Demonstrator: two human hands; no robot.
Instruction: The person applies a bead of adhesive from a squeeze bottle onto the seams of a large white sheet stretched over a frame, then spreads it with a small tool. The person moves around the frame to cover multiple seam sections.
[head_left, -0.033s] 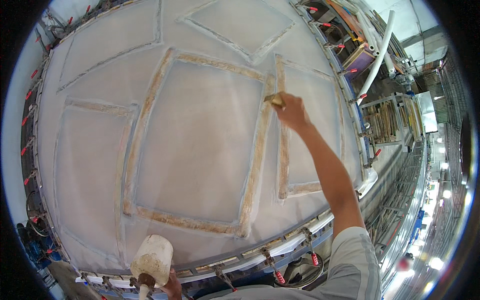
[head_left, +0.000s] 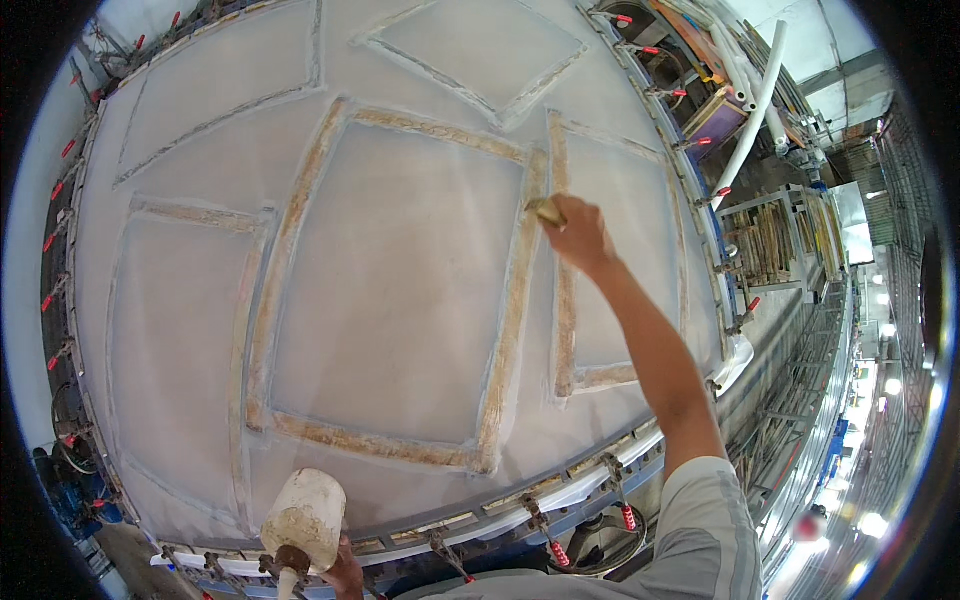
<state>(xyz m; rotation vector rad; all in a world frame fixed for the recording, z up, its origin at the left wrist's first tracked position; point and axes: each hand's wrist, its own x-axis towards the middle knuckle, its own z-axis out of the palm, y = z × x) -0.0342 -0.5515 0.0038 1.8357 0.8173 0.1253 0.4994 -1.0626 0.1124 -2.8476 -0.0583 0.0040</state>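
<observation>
My right hand (head_left: 580, 232) is closed round a small yellowish-brown brush-like tool (head_left: 545, 211), whose exact kind is partly hidden by the fingers. The tool meets the right-hand tan strip (head_left: 522, 290) of the large central rectangle marked on a pale stretched sheet (head_left: 400, 260). Low on the left, at the sheet's near edge, my left hand (head_left: 345, 572) grips the side of a white bottle-shaped container (head_left: 308, 510). Brown stains mark the container, and a dark brown collar sits at its lower end. Most of the left fingers are hidden behind it.
More tan and grey outlined shapes lie across the sheet. Red-handled clamps (head_left: 559, 553) hold its border along the frame (head_left: 510, 520). White tubes (head_left: 752, 120) lean beyond the right edge, near a rack of wooden strips (head_left: 775, 245). Metal bars (head_left: 790, 420) are stacked farther right.
My right hand and its tool have shifted slightly nearer to me along the tan strip. The left hand and white container have stayed in place.
</observation>
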